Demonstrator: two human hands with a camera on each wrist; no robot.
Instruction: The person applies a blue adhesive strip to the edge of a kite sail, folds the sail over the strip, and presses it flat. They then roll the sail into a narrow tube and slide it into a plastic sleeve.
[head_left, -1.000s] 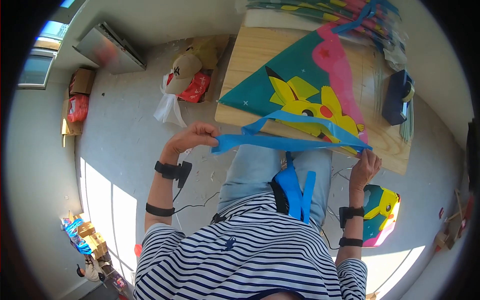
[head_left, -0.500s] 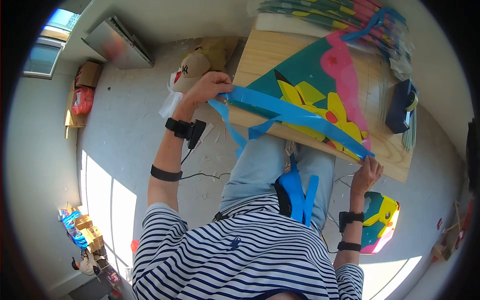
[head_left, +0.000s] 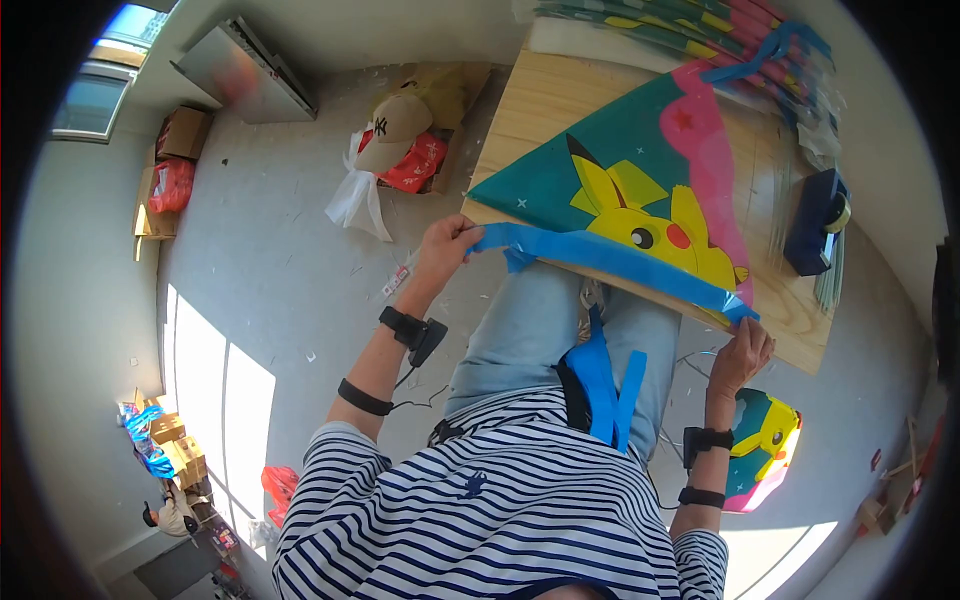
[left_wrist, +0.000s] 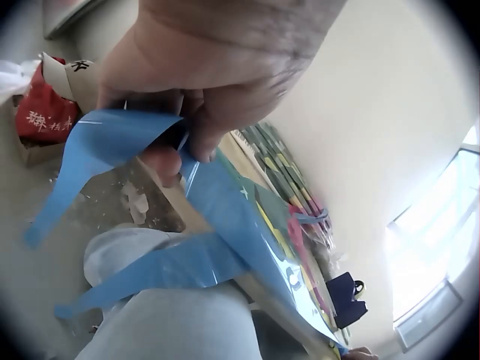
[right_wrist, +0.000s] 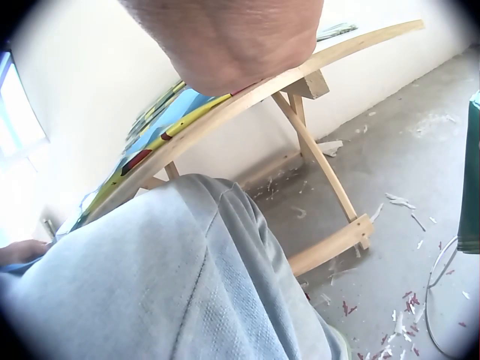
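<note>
A blue strip (head_left: 620,256) is stretched along the near edge of a triangular green and pink sheet (head_left: 560,170) printed with a yellow character, lying on a wooden table. The left hand (head_left: 445,252) pinches the strip's left end just off the table's corner; in the left wrist view the left hand (left_wrist: 217,67) has thumb and fingers closed on the blue strip (left_wrist: 225,210), with loose lengths hanging below. At the sheet's right corner, the right hand (head_left: 740,358) pinches the strip's other end. The right hand (right_wrist: 240,45) hides its own fingertips in the right wrist view.
Rolled printed sheets (head_left: 700,30) lie at the table's far edge, a dark blue tape dispenser (head_left: 815,222) and thin sticks (head_left: 830,285) at its right. A cap (head_left: 400,130) and red bag (head_left: 415,165) sit left of the table (head_left: 530,90). Blue strips (head_left: 600,385) hang at the waist.
The left hand first rose over the sheet's left corner, then came back down below the table's edge, drawing the strip along the near edge. The right hand stayed at the right corner.
</note>
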